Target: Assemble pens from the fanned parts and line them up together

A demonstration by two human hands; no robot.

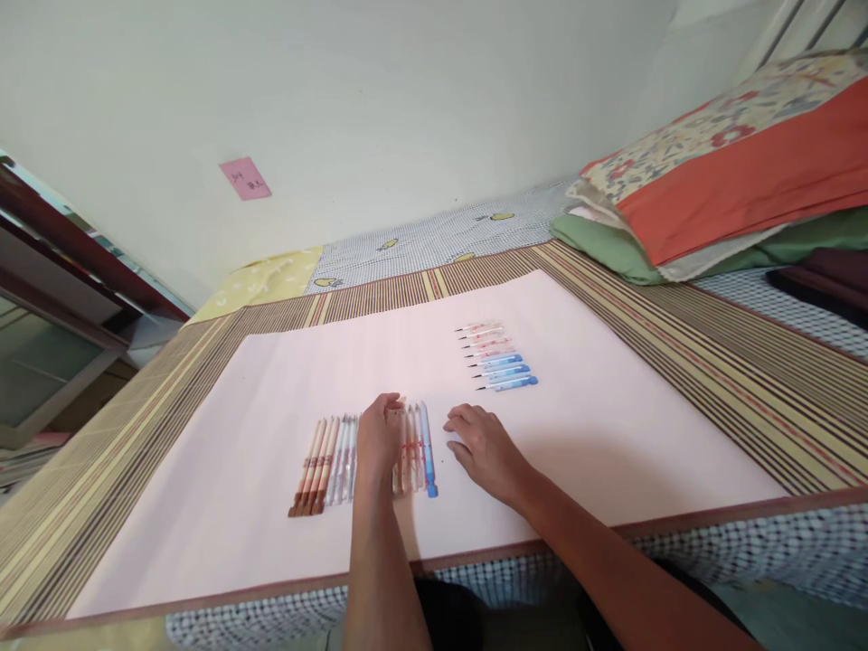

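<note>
The left hand point(380, 438) lay curled, fingertips down, on the near row of pens point(363, 457) at the front of the pink sheet point(610, 434); whether it pinched one could not be told. The right hand point(483, 445) rested flat, fingers loosely together, just right of that row. Light, even pressure suited keeping the pens parallel.

Middle of pen row point(339, 463) covered by left hand point(377, 437); count beneath indeterminable. Writing on pink note point(245, 178) too small to read. Pillows point(732, 172) cut off at right edge. Both forearms cut off at bottom edge.
</note>
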